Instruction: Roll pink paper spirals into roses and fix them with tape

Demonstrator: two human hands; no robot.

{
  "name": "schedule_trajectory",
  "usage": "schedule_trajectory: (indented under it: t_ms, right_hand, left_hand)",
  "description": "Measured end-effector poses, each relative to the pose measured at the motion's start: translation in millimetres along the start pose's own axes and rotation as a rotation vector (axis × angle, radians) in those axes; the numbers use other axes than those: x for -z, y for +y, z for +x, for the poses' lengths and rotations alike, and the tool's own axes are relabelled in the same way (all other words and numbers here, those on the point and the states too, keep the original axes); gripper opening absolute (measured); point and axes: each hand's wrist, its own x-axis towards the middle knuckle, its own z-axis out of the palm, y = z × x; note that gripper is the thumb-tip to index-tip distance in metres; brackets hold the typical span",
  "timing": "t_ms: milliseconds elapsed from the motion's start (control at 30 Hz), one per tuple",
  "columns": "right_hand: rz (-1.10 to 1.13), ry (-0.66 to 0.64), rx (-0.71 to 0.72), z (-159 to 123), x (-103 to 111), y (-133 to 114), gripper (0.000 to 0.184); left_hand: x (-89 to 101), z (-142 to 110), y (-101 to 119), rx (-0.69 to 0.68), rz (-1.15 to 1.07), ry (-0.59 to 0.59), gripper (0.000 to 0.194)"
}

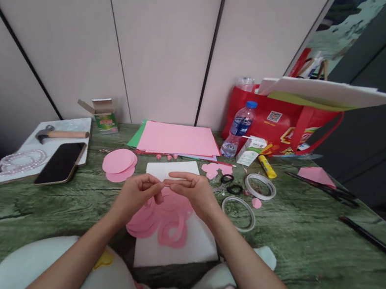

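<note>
My left hand (136,195) and my right hand (196,193) meet fingertip to fingertip in the middle. Both are closed in a pinch on a small pink piece of paper (166,184), mostly covered by the fingers. Just below them, pink paper cut-outs (143,225) in round and curled shapes lie overlapping on a white foam-like sheet (192,251). Behind the fingertips is a white rectangular sheet (189,167). A stack of pink paper circles (119,161) rests left of my hands, and smaller pink cut-outs (212,170) lie to the right.
Right of my hands lie small scissors (225,184) and two tape rolls (260,187). Behind stand a water bottle (237,132), a small carton (251,151) and a red bag (282,123). Coloured paper (179,139) lies at the back; a hammer (64,134) and phone (61,163) at left.
</note>
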Motion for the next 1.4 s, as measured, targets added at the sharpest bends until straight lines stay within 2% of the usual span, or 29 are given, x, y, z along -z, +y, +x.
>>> schedule_trajectory:
  t_ms: [400,1400]
  right_hand:
    - [0.009,0.021,0.009,0.8,1.0,1.3,0.038]
    - [-0.010,0.080,0.007,-0.4,-3.2,-2.4,0.038]
  left_hand:
    - [0.8,-0.2,0.8,-0.028,-0.018,-0.029,0.018]
    - [-0.5,0.7,0.7,-0.052,-0.001,-0.024,0.018]
